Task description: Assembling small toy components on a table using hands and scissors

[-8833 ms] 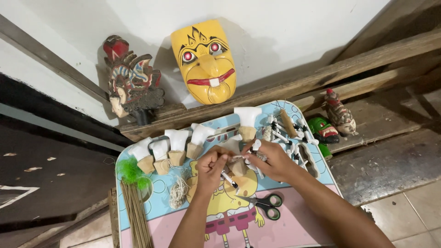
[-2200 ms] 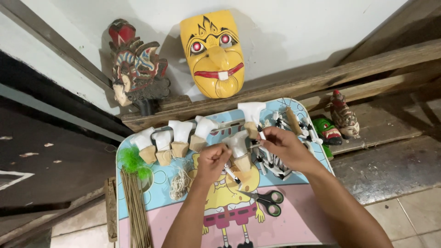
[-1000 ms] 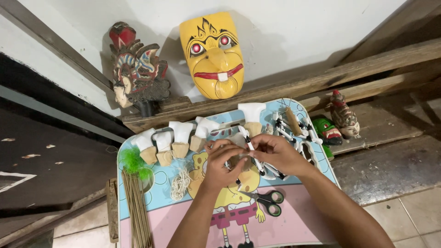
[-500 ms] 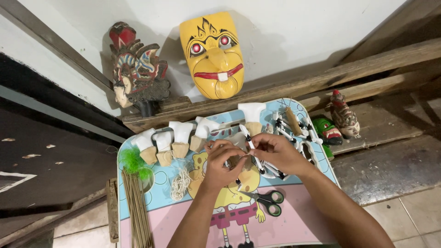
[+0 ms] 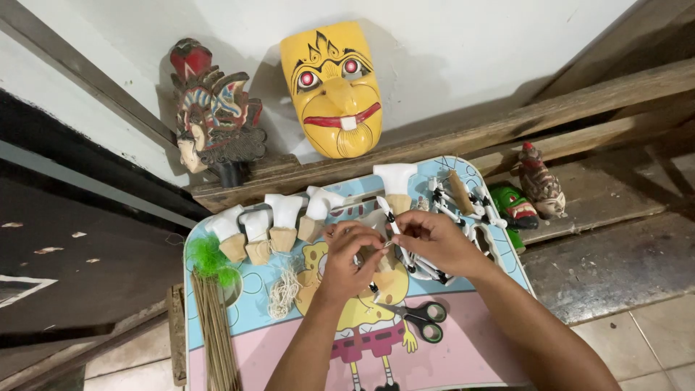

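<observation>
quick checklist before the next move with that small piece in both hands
1. Both hands on the piece: left hand and right hand meet over it: ok.
2. Grip on the piece: mostly hidden by fingers: cannot tell.
3. Scissors within reach, lying on the tray beside the wrists: ok.
4. String on the tray, left of the hands: ok.
5. Row of white-topped pieces upright and apart from the hands: ok.

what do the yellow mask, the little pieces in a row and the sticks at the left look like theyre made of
Yellow mask: probably carved wood, glossy paint. Row of pieces: bare tan wood bases, matte white tops. Sticks: thin brown slivers, possibly bamboo.
</observation>
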